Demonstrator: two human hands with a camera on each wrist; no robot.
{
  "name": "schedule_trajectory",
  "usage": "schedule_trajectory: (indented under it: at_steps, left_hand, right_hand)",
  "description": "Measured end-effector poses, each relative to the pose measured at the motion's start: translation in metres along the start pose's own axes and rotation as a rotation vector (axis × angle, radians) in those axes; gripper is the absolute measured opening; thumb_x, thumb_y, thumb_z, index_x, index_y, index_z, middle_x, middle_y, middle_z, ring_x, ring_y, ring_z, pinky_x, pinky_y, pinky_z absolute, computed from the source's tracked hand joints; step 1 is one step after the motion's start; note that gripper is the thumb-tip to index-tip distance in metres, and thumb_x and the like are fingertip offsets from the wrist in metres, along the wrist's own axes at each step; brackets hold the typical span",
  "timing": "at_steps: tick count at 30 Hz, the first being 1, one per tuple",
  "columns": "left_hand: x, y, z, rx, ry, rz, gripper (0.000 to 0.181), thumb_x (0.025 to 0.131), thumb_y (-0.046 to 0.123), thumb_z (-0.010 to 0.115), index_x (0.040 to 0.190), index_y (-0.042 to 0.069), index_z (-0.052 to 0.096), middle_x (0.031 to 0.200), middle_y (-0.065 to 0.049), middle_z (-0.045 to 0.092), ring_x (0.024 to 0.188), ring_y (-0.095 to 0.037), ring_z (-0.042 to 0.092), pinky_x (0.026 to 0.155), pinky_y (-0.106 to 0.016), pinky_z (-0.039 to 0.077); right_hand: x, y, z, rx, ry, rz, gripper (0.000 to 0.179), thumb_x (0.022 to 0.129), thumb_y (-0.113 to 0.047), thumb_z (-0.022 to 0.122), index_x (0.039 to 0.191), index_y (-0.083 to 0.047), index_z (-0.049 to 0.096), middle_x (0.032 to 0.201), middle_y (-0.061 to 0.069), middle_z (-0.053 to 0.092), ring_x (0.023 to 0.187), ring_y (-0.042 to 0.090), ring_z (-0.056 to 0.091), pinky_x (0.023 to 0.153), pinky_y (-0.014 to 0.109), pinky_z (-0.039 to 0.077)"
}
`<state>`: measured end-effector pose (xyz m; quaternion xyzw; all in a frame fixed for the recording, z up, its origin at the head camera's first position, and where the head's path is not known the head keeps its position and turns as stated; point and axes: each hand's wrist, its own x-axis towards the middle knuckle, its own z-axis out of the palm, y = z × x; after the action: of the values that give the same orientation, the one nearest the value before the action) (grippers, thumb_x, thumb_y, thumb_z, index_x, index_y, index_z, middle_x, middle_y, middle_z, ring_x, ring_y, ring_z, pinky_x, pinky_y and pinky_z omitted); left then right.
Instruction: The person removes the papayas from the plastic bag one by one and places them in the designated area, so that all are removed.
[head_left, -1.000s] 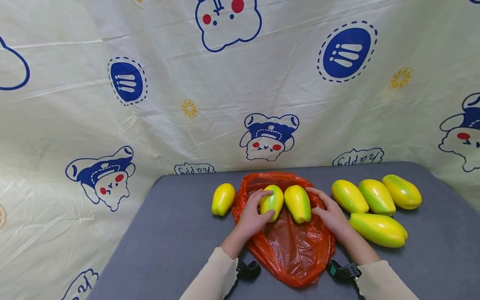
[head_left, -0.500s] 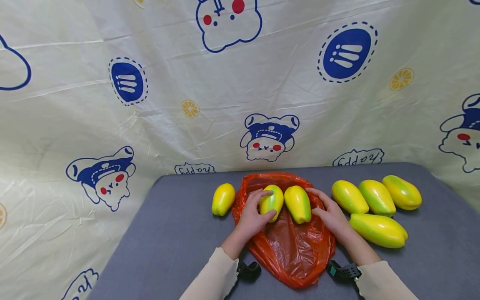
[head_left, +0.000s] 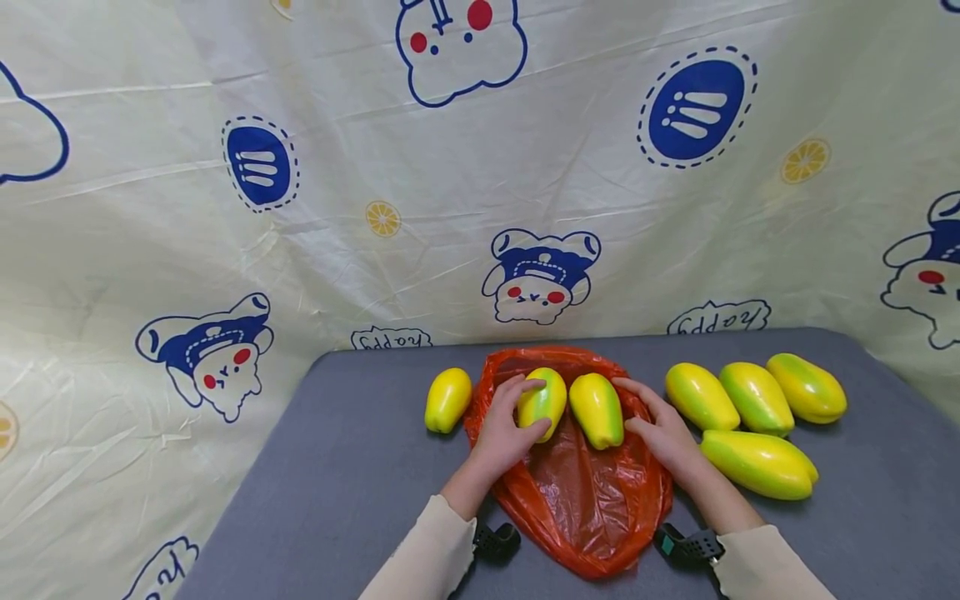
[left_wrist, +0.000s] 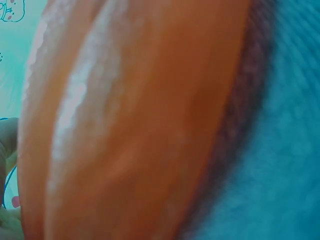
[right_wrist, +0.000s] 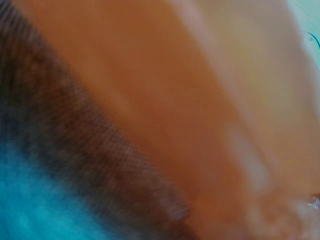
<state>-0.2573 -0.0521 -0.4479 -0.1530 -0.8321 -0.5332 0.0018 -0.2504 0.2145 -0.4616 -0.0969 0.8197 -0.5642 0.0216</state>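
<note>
A red plastic bag (head_left: 577,500) lies spread on the table, its mouth around two yellow-green papayas. My left hand (head_left: 504,425) holds the left papaya (head_left: 551,398), with the thumb on its near side and the fingers at its far side. To the right is the other papaya (head_left: 596,410) on the bag. My right hand (head_left: 663,425) rests at the bag's right edge beside that papaya, thumb and forefinger apart with red plastic between them. Blurred bag film (left_wrist: 140,120) fills much of the left wrist view, and similar bag film (right_wrist: 150,90) crosses the right wrist view.
One papaya (head_left: 448,400) lies on the grey table (head_left: 352,467) left of the bag. Several more sit to the right, the nearest papaya (head_left: 759,464) close to my right forearm. A printed curtain (head_left: 420,275) hangs behind the table.
The left papaya shifts very slightly away under my left hand. Otherwise the hands and bag stay in place, and the whole view drifts a few pixels.
</note>
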Motion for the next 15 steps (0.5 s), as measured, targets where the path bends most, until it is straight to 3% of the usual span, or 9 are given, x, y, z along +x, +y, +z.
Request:
schedule_trajectory:
  at_steps: [15]
  left_hand:
    - [0.0002, 0.0072, -0.0075, -0.027, 0.023, 0.016, 0.050, 0.090, 0.025, 0.072, 0.136, 0.036, 0.056, 0.160, 0.000, 0.032, 0.139, -0.028, 0.041, 0.110, -0.051, 0.044]
  right_hand:
    - [0.0010, -0.0010, -0.0006, -0.016, -0.010, 0.000, 0.064, 0.098, -0.009, 0.050, 0.157, -0.021, 0.028, 0.161, 0.022, 0.027, 0.129, 0.042, 0.048, 0.087, 0.039, 0.060]
